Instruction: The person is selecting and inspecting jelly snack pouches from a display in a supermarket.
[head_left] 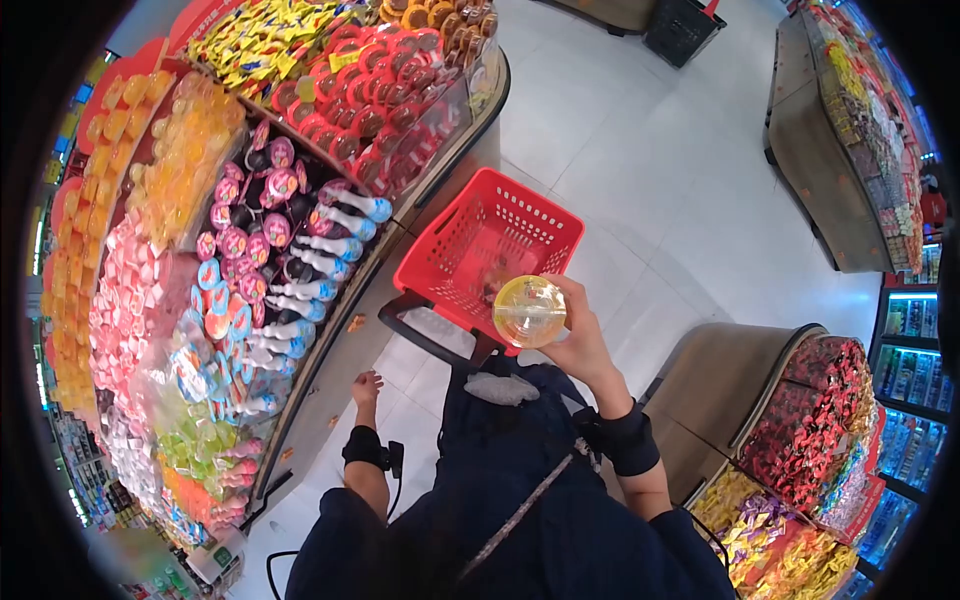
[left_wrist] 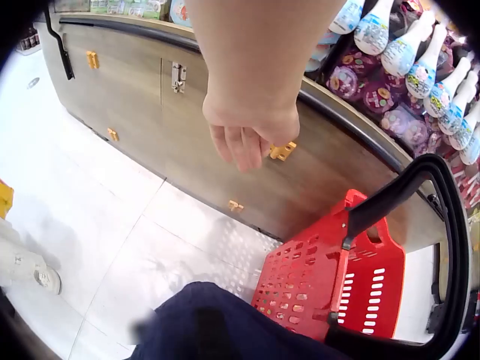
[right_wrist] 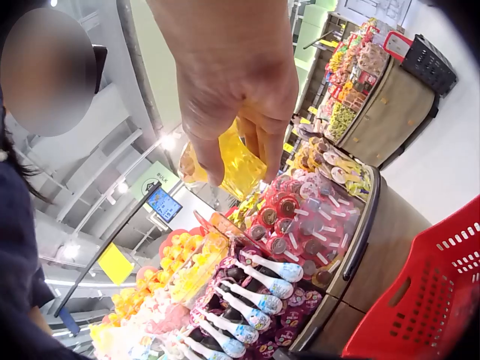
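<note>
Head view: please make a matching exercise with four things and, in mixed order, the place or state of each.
Things:
1. yellow jelly cup
2. red basket
3. left hand
4. white bottles

Places or states:
A. lying in rows on the display shelf
B. hanging open, holding nothing
C. gripped in the right hand
D. standing low beside the display

Pairs: 1-C, 2-D, 3-B, 4-A

The person wears dark navy clothing with short sleeves, a thin grey strap running diagonally across the torso at lower centre, and a black band on each wrist, the left one trailing a black cable.
</note>
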